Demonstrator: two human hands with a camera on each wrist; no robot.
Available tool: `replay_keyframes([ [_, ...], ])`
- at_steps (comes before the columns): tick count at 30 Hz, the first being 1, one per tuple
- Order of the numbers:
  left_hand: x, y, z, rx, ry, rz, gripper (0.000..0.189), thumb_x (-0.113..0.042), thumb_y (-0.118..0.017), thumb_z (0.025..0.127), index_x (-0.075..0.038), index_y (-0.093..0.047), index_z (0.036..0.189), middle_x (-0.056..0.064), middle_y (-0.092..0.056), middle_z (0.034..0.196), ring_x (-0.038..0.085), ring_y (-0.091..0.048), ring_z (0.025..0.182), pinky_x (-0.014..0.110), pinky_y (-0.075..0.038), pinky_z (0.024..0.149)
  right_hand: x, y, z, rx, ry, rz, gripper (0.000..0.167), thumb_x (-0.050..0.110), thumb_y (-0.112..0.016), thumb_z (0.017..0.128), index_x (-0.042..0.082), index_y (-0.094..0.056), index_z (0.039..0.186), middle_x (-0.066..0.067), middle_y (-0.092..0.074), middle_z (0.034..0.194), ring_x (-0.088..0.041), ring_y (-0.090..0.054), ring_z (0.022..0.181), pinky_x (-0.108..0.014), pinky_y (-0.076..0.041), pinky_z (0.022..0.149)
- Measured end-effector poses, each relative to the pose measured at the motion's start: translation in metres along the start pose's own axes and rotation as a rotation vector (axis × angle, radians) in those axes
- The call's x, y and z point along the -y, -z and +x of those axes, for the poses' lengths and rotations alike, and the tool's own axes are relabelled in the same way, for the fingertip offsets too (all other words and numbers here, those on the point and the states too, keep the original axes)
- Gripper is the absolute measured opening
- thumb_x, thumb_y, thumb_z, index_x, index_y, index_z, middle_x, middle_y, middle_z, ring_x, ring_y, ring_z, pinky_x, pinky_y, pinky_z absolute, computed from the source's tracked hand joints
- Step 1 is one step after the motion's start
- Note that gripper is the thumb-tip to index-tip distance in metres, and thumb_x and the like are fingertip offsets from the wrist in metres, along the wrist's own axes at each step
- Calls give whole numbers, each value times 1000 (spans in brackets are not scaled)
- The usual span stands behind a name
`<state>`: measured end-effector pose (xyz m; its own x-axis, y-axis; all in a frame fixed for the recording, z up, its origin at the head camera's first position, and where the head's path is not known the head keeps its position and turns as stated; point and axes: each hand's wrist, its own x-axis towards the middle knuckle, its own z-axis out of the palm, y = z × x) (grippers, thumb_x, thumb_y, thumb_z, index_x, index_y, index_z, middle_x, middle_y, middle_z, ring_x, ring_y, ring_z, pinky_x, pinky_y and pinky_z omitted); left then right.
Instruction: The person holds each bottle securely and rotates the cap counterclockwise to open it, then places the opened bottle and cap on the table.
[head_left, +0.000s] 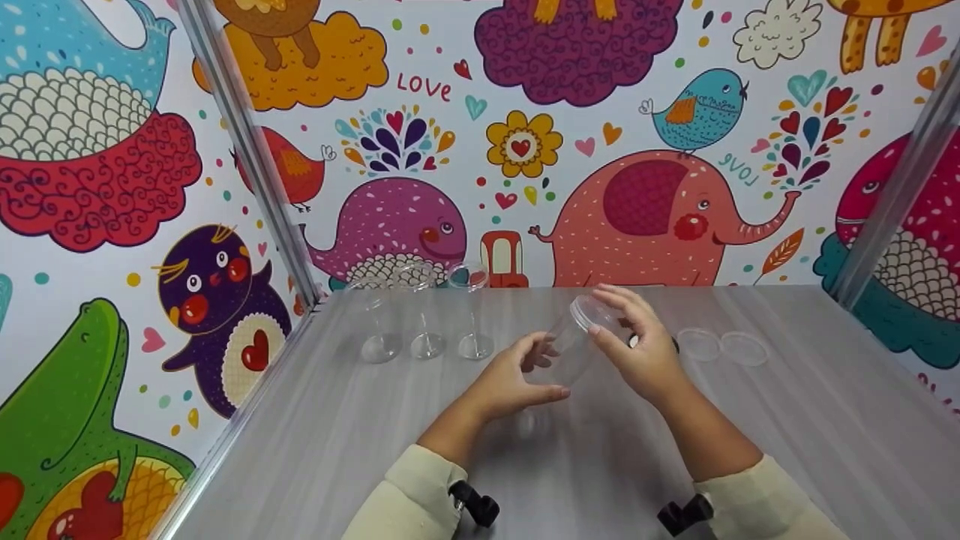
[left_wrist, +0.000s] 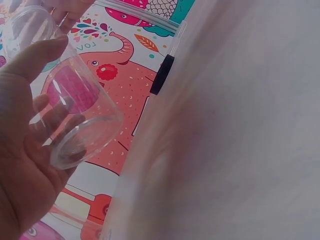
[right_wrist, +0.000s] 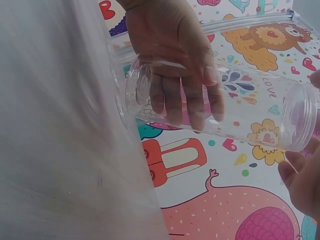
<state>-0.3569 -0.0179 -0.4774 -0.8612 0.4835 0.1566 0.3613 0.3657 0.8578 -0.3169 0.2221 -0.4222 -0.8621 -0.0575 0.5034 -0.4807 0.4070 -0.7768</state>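
**Lid on a tilted clear cup: slip and misfit risks**

Clear cup (head_left: pixel 564 351) is held off the worktop (head_left: pixel 787 420), tilted, mouth up toward 1 o'clock, base down toward 7. Left hand (head_left: pixel 514 379) is curled round the lower body, thumb on top, fingers (right_wrist: pixel 172 97) wrapped behind the wall near the base. Right hand (head_left: pixel 637 341) has fingers bent over the lid (head_left: pixel 587 311) at the mouth, pressing or pinching its rim; can't tell if the lid is seated all round.

Risks, as I judge them:
- Thin plastic wall: too hard a squeeze from the left hand could oval the mouth, so the lid sits skewed or pops off.
- Smooth wall, tilted hold: push from the right hand runs along the cup's axis, so the cup may slide through the left grip toward 7 o'clock.
- Uneven pressure on one edge could flip the lid off onto the worktop.
- Three more cups (head_left: pixel 427 315) stand at 10 o'clock, near the left elbow's sweep; easy to knock over. Two spare lids (head_left: pixel 721 346) lie at 3 o'clock, just beside each other, close to the right wrist.
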Motion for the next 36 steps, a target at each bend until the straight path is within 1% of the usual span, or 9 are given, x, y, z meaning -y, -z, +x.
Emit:
replay_keyframes([
  [3, -2, 0, -1, -3, -1, 6, 81, -50, -90, 81, -37, -50, 150, -8, -68, 144, 15, -63, 132, 56, -52, 117, 2, 0, 1, -47, -60, -83, 46, 36, -75, 99, 23, -67, 142, -2, -59, 144, -22, -56, 121, -45, -54, 98],
  [6, -3, 0, -2, -1, -2, 10, 81, -51, -90, 81, -39, -50, 151, -11, -67, 143, 15, -63, 133, 56, -51, 118, 4, -1, 1, -54, -107, -129, 43, 41, -76, 98, 21, -71, 136, -3, -60, 136, -22, -55, 113, -36, -53, 91],
  [8, -3, 0, -2, 1, 2, 15, 82, -53, -90, 81, -40, -50, 151, -11, -67, 144, 14, -63, 134, 56, -51, 118, 4, -1, 1, -56, -116, -138, 42, 42, -76, 99, 20, -72, 134, -4, -61, 135, -24, -56, 112, -35, -53, 90],
  [12, -2, -1, -2, -2, 11, 17, 83, -54, -89, 80, -39, -50, 151, -9, -67, 145, 16, -62, 134, 56, -51, 118, 4, -1, 0, -54, -99, -127, 38, 39, -74, 100, 19, -74, 133, -2, -62, 138, -24, -57, 115, -33, -53, 91],
  [18, -1, -1, 0, -4, 10, 4, 88, -52, -90, 80, -29, -49, 155, -3, -68, 146, 17, -63, 134, 56, -52, 117, 2, 0, -2, -40, -52, -86, 33, 31, -71, 102, 23, -73, 134, 0, -62, 145, -18, -57, 120, -31, -54, 94],
  [21, -1, -1, 0, -9, 12, -5, 89, -52, -90, 80, -28, -50, 155, -5, -68, 144, 17, -64, 134, 56, -51, 118, 1, 0, -3, -27, -26, -53, 32, 24, -66, 104, 24, -73, 135, 1, -62, 147, -19, -58, 127, -34, -54, 98],
  [26, -1, -1, 1, -11, 8, -12, 87, -48, -90, 80, -28, -50, 155, -8, -68, 142, 17, -64, 133, 56, -51, 118, 1, 0, -3, -1, -2, 23, 37, 12, -57, 105, 25, -72, 136, 5, -61, 151, -20, -55, 137, -47, -54, 109],
  [33, 1, 0, 1, -7, -4, -14, 84, -47, -90, 82, -29, -50, 153, 5, -67, 148, 18, -64, 132, 58, -50, 118, 2, -1, -3, 10, 2, 73, 41, 7, -51, 104, 24, -73, 135, 5, -61, 151, -19, -53, 141, -52, -50, 114],
  [36, 1, 0, 1, -6, -6, -9, 84, -49, -90, 82, -29, -50, 154, 4, -67, 148, 17, -63, 133, 57, -50, 119, 1, -1, -3, 5, 5, 64, 39, 9, -54, 104, 23, -72, 136, 4, -58, 155, -21, -51, 143, -56, -50, 116],
])
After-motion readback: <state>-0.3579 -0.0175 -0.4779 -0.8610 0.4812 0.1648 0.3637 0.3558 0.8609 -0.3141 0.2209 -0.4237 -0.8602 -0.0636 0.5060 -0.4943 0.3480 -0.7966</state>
